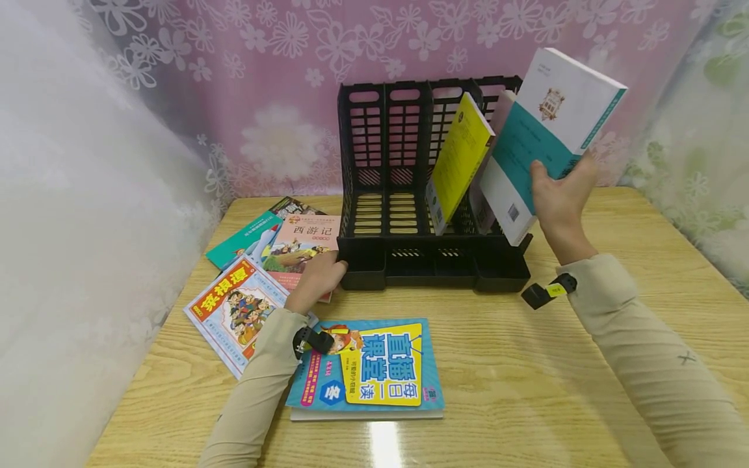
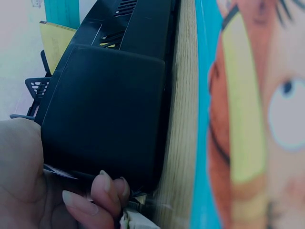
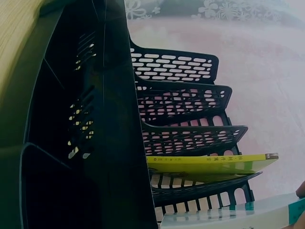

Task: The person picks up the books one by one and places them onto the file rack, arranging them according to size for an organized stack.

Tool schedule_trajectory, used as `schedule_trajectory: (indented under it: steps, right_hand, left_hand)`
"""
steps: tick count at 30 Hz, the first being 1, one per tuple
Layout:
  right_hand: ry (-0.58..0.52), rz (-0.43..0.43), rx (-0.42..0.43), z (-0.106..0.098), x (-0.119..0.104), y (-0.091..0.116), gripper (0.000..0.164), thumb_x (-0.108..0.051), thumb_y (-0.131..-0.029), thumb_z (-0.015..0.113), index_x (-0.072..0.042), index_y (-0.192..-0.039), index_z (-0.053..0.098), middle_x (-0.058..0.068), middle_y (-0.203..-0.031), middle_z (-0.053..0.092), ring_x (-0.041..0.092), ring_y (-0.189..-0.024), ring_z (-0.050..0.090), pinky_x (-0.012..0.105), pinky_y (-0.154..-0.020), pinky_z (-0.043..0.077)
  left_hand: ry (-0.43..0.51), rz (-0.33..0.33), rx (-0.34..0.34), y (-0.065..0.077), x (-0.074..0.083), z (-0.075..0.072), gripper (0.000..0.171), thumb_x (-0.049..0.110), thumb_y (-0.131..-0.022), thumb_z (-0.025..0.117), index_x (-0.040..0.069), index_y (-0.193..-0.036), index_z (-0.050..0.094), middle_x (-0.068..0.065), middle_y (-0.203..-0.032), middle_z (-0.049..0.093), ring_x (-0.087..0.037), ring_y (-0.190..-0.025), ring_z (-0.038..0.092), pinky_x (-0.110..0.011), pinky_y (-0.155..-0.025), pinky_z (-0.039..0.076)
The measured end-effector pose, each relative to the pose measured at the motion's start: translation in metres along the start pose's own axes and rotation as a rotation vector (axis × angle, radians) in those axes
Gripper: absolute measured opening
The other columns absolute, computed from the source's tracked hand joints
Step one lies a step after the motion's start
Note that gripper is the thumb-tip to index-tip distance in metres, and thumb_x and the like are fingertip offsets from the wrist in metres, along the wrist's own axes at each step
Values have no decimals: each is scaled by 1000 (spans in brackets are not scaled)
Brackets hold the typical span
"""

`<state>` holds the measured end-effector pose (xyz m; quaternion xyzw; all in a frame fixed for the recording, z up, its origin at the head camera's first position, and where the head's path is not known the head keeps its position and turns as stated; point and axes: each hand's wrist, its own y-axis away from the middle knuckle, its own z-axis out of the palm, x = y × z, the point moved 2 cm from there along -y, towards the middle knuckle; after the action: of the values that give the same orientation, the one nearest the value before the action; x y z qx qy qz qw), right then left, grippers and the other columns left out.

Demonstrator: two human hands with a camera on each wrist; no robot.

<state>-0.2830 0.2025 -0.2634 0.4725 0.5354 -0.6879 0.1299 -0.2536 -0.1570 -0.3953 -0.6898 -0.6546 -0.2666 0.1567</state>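
My right hand [image 1: 564, 195] grips a thick white and teal book [image 1: 544, 130], thumb on its cover and fingers behind the spine side. The book tilts at the right end of a black book rack [image 1: 435, 260], its lower corner close to the rack's front edge. Only its pale edge shows in the right wrist view, with a bit of the hand at the frame edge. My left hand [image 1: 318, 279] holds the rack's front left corner, its curled fingers [image 2: 107, 191] low against the corner. A yellow book [image 1: 462, 162] leans inside the rack, with a pale pinkish book [image 1: 484, 195] behind the white-teal one.
Left of the rack lie a pink picture book [image 1: 313, 231], a teal book [image 1: 248, 237], a dark book partly covered, and a comic-style book [image 1: 240, 312]. A blue and yellow book [image 1: 374, 364] lies in front on the wooden table [image 1: 497, 390]. Flowered curtain [image 1: 281, 97] hangs behind.
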Motion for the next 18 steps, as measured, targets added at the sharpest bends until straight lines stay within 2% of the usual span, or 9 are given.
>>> schedule_trajectory:
  steps: [6, 11, 15, 18]
  right_hand:
    - [33, 2, -3, 8, 5, -7, 45, -2, -86, 62, -6, -130, 53, 8, -129, 58, 13, -120, 52, 27, -105, 37]
    - [95, 3, 36, 16, 7, -11, 41, -2, -85, 62, -2, -126, 56, 10, -126, 61, 12, -115, 55, 24, -100, 40]
    - [102, 12, 38, 22, 10, -13, 43, -2, -86, 61, -3, -128, 56, 8, -128, 60, 13, -117, 55, 26, -102, 39]
    - [105, 21, 31, 25, 0, -9, 43, -2, -87, 60, -4, -130, 55, 7, -130, 59, 13, -121, 55, 28, -104, 38]
  left_hand:
    - [2, -6, 8, -1, -1, 0, 33, 25, -96, 39, 2, -106, 60, -7, -58, 63, -18, -50, 61, -40, -81, 50]
    - [5, -5, 10, -1, -2, 0, 33, 25, -96, 39, 2, -104, 60, -7, -58, 62, -19, -51, 60, -40, -80, 49]
    - [7, 4, 11, 0, -2, 1, 32, 25, -95, 38, 3, -101, 61, -7, -57, 61, -19, -51, 59, -40, -80, 50]
    - [3, 3, 8, 0, -1, 1, 32, 25, -95, 38, 3, -103, 61, -7, -57, 61, -19, -50, 59, -39, -79, 49]
